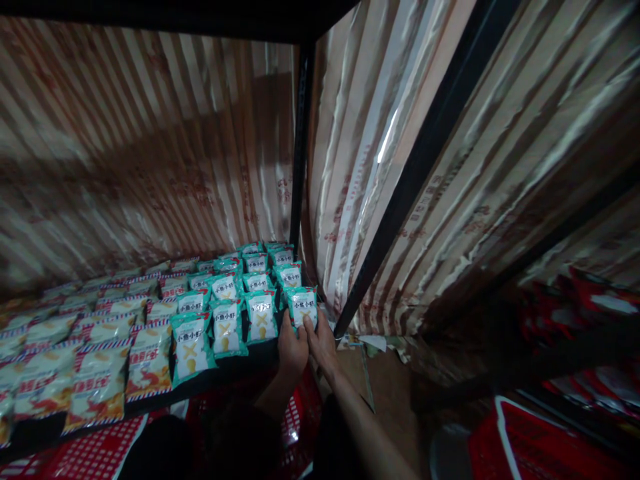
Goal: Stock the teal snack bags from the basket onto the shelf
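A teal and white snack bag (pixel 303 304) stands at the right front end of the shelf, held upright from both sides. My left hand (pixel 293 347) closes on its lower left edge. On its lower right, my right hand (pixel 321 337) grips it with the thumb across the front. Several matching teal bags (pixel 261 315) stand in rows to the left and behind. Farther left are rows of cream snack bags (pixel 97 383) with red lettering and striped edges. The lower part of the held bag is partly covered by my fingers.
Black shelf posts (pixel 303 147) rise behind the bags and a slanting one on the right. Pleated printed sheeting (pixel 150 133) covers the back and side. Red baskets (pixel 90 453) sit below the shelf, another red basket (pixel 530 440) at lower right. Red packages (pixel 595 293) lie on a right-hand shelf.
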Tool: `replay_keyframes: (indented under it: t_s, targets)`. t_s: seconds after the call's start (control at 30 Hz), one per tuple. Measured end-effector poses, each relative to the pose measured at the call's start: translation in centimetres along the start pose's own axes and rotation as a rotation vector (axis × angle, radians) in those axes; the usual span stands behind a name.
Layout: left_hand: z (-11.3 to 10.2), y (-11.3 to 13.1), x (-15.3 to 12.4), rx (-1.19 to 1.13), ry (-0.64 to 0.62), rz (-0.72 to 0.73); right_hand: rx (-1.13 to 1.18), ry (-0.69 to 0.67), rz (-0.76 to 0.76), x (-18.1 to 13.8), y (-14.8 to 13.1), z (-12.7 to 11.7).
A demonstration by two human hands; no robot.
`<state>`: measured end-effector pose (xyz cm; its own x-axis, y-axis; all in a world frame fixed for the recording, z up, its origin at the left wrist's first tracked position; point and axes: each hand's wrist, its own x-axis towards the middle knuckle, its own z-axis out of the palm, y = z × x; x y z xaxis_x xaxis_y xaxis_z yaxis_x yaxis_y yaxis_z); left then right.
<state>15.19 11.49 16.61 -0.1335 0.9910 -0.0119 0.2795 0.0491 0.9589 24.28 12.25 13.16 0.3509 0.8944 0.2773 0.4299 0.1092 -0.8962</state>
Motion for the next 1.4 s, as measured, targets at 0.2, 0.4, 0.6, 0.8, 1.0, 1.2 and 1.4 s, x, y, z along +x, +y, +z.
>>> replay_keyframes:
  t_s: [0.2,0.4,0.6,0.8,1.0,1.2,1.4]
  targets:
    - [0.6,-0.2,0.7,0.027,-0.037,-0.012,-0.024,-0.014,-0.005,1.4,1.3,0.8]
    - [1.6,-1.6,1.7,0.024,-0.036,0.018,-0.073,0.003,0.009,2.9,2.1,1.7]
    - [2.5,-2.7,3.2,0.082,-0.037,0.044,-0.087,0.022,-0.030,4.1,2.8,2.6]
    - [2.8,-3.4,3.8,0.143,-0.021,0.096,-0.122,0.019,-0.058,4.5,2.8,2.7]
    - [2.6,-3.3,3.3,0.133,-0.029,0.111,-0.132,0.017,-0.111,4.2,2.6,2.7]
    - [2.1,-2.5,3.1,0.192,-0.077,0.100,-0.122,0.008,-0.089,4.2,2.9,2.9]
    - [2.2,-3.3,2.1,0.250,-0.090,0.170,-0.098,0.014,-0.099,3.7,2.8,2.6]
